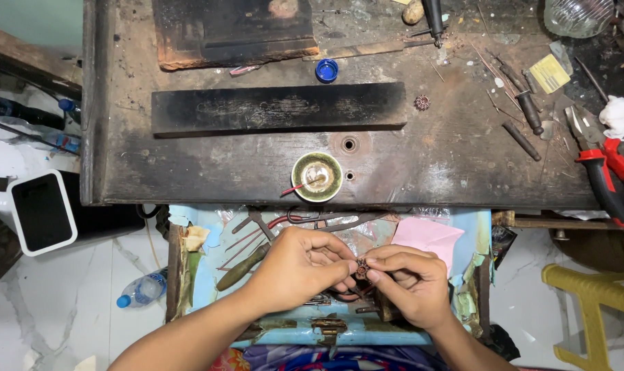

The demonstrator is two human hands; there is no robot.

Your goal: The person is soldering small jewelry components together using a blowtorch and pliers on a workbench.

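Note:
My left hand (299,264) and my right hand (409,282) meet over an open drawer (202,275), pinching a small reddish-brown flower-shaped metal piece (361,267) between their fingertips. Both hands grip it, the left from the left side, the right from the right and below. A similar small flower-shaped piece (422,102) lies on the dark wooden workbench (449,158) further away. A small round dish (317,176) with a red-handled stick in it stands near the bench's front edge.
A long black block (277,108) and a charred wooden slab (233,31) lie on the bench. Red-handled pliers (604,175), punches and a blue cap (326,70) sit around. Hand tools fill the drawer. A yellow plastic stool (590,295) and a water bottle (141,290) are on the floor.

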